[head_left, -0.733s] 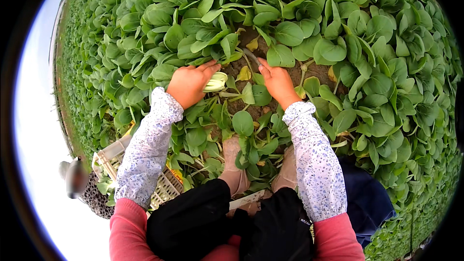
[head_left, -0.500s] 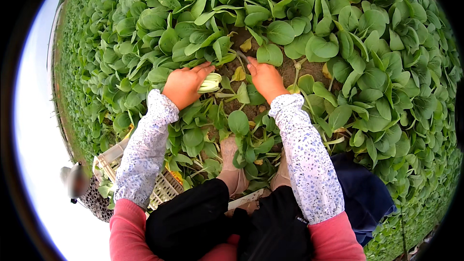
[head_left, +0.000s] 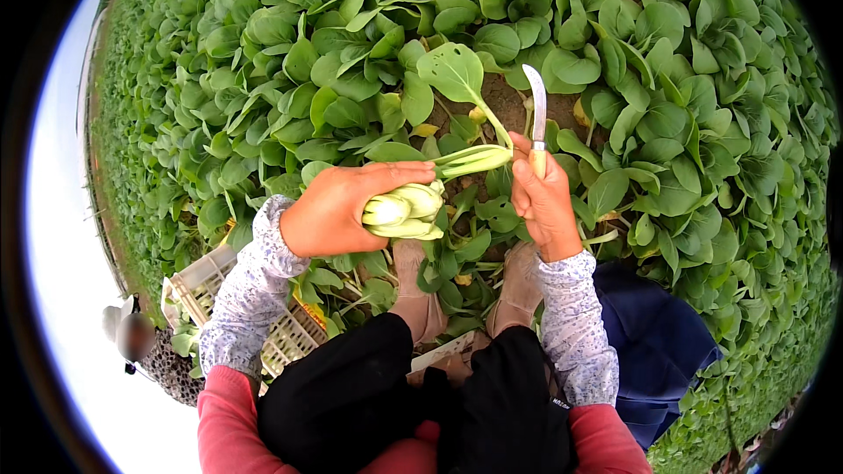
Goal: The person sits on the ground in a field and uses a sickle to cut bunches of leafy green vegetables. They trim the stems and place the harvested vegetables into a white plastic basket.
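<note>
My left hand (head_left: 329,215) is closed round a bunch of bok choy, its pale cut bases (head_left: 406,213) pointing towards me. Another pale green bok choy (head_left: 474,161) stretches rightward from beside that hand. My right hand (head_left: 546,206) grips a small knife (head_left: 537,101) by its light handle, the curved blade standing up. Its thumb and fingers are also at the base of an outer bok choy leaf (head_left: 455,72), which sticks up between the hands. Whether this leaf is still joined to the bok choy is hard to tell.
Bok choy plants (head_left: 676,114) grow densely all round, with bare soil (head_left: 502,96) and yellow leaves among them. A cream plastic crate (head_left: 285,342) stands at left, near another person (head_left: 171,367). My shoes (head_left: 518,285) are below the hands; dark blue cloth (head_left: 650,342) lies at right.
Both hands have come up from the ground towards me. The knife, low among the plants before, is now raised upright. A bok choy with an outspread leaf now spans the hands.
</note>
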`<state>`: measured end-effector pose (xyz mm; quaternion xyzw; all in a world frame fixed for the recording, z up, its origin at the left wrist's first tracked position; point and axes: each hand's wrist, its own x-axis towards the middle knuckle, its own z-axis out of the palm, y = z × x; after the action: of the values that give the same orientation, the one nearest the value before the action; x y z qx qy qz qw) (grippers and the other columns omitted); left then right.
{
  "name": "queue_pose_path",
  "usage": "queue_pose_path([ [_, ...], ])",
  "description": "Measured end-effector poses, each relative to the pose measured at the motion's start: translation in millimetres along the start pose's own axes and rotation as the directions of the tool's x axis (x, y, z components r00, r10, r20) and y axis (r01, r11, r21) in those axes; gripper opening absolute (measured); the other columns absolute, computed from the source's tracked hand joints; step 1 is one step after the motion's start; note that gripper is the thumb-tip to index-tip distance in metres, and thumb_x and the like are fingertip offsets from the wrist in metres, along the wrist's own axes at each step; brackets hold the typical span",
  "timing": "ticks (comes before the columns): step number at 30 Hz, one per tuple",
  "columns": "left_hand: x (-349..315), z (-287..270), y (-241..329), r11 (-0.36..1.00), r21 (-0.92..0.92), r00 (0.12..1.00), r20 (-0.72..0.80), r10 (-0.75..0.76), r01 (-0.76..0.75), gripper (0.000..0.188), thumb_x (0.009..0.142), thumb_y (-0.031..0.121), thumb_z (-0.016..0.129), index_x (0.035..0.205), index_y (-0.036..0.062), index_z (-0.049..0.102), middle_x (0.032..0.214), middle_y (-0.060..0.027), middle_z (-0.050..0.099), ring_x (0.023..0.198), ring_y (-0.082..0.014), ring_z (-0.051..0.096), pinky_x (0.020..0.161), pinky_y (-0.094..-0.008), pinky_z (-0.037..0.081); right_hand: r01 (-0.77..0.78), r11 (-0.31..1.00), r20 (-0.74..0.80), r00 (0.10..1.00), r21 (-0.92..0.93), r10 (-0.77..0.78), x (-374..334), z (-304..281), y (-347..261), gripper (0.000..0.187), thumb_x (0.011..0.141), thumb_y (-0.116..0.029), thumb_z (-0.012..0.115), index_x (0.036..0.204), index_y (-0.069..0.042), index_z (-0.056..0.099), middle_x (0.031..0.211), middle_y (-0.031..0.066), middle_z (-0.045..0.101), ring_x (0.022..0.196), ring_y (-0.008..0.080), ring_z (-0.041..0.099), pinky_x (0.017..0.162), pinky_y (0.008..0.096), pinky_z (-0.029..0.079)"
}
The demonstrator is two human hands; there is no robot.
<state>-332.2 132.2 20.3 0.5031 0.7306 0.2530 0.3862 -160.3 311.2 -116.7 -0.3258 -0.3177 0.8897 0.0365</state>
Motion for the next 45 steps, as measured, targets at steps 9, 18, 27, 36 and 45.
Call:
queue_pose_path([
  [9, -17, 17, 5, 0.563, -0.774, 0.957, 0.226, -0.182, 0.29, 0.077, 0.058, -0.001, 0.073, 0.129, -0.0032, 0.044, 0.128, -0.0123, 0.052, 0.116, -0.0185, 0.052, 0.1, -0.0322, 0.04, 0.34, 0.934, -0.355, 0.891, 0.111, -0.283, -25, -4, -36, 0.031, 0.086, -0.007, 0.065, 0.113, -0.004, 0.05, 0.085, 0.0033, 0.059, 0.049, 0.004, 0.042, 0.043, 0.0201, 0.035],
  [18, -22, 29, 0, 0.137, -0.934, 0.935, 0.305, -0.181, 0.331, 0.091, 0.056, -0.003, 0.073, 0.136, 0.0028, 0.03, 0.135, -0.0143, 0.042, 0.124, -0.0284, 0.045, 0.103, -0.0429, 0.038, 0.188, 0.982, 0.19, 0.964, 0.007, -0.186, -46, 18, -44, 0.045, 0.088, -0.029, 0.064, 0.117, 0.001, 0.047, 0.113, 0.0143, 0.059, 0.05, 0.0028, 0.042, 0.043, 0.0175, 0.034],
  [27, -27, 37, -8, -0.058, -0.973, 0.932, 0.232, -0.28, 0.224, 0.099, 0.055, 0.001, 0.072, 0.141, 0.0033, 0.023, 0.127, -0.0179, 0.048, 0.103, -0.0332, 0.059, 0.082, -0.0481, 0.054, 0.148, 0.706, -0.214, 0.893, -0.693, -0.397, -35, -10, -46, 0.026, 0.075, -0.019, 0.079, 0.083, -0.003, 0.06, 0.061, -0.0053, 0.049, 0.05, 0.0033, 0.04, 0.045, 0.0197, 0.034],
  [36, -20, 39, -5, 0.036, -0.97, 0.937, 0.22, -0.273, 0.238, 0.094, 0.058, 0.004, 0.071, 0.14, 0.0039, 0.026, 0.131, -0.0165, 0.045, 0.111, -0.0308, 0.055, 0.093, -0.0426, 0.048, 0.035, 0.971, -0.066, 0.996, -0.235, -0.052, -37, 31, -43, 0.044, 0.08, -0.026, 0.075, 0.113, -0.002, 0.06, 0.072, -0.0036, 0.054, 0.046, 0.0027, 0.042, 0.042, 0.0184, 0.034],
  [45, 5, 16, -8, 0.6, -0.787, 0.907, -0.137, -0.398, 0.144, 0.098, 0.062, 0.012, 0.083, 0.141, 0.0015, 0.026, 0.138, -0.01, 0.041, 0.125, -0.0201, 0.043, 0.106, -0.035, 0.033, 0.027, 0.91, 0.086, 0.996, -0.413, 0.01, -40, 38, -44, 0.036, 0.08, -0.017, 0.073, 0.108, -0.003, 0.056, 0.073, -0.0011, 0.054, 0.05, 0.005, 0.048, 0.044, 0.0196, 0.04],
])
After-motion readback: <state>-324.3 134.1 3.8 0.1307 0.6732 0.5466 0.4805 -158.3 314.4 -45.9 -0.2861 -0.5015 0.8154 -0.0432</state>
